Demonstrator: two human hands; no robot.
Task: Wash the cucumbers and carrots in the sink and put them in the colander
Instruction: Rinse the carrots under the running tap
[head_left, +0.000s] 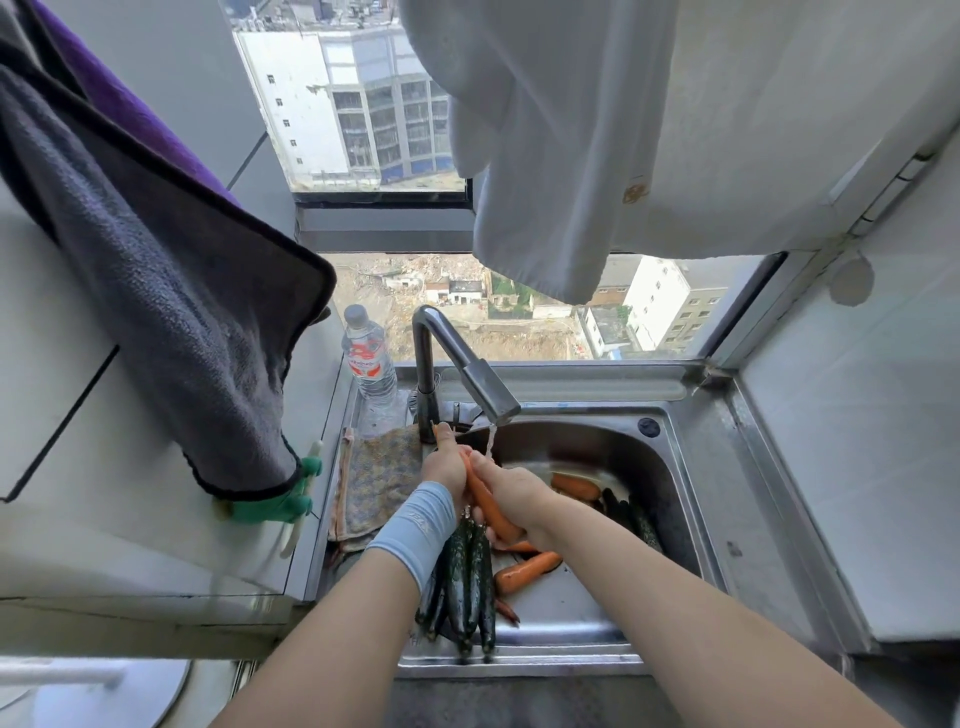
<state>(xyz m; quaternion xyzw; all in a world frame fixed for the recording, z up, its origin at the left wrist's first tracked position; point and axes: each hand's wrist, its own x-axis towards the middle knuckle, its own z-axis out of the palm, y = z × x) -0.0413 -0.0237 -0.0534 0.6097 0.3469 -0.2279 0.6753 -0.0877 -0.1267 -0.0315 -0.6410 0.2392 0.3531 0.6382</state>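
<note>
Stage: washing is under way. I judge it early to middle, as no item is seen in any colander.
Done: nothing can be confirmed as finished; one carrot is being rinsed.
Left: in my judgement, the other carrots, all the cucumbers and every transfer remain.
Colander: not in view, so its place cannot be told.
Left hand (444, 467): below the tap (457, 364), just left of its spout. The fingers are curled round the upper end of the carrot (488, 506).
Stream (490, 441): thin, and falls from the tap's spout onto the hands where they meet.
Carrot position: slanted, its upper end nearer the tap and its lower end towards the viewer. It is held clear of the sink (519, 660) floor between the two grips. The middle shows bare between them, and the lower end juts out past the right fingers.
Right hand (511, 493): below the tap, just right of the stream. The fingers are wrapped over the carrot's lower half, touching the left hand.
Cucumbers (467, 577): a dark bundle lies lengthwise in the sink, well below the tap and under the left wrist. More lie (634, 519) to the tap's lower right.
Loose carrots (524, 571): these rest on the sink floor below the tap, beside the bundle. Another (574, 486) lies right of the stream.
Whether washed: cannot be told for the items lying in the sink.
</note>
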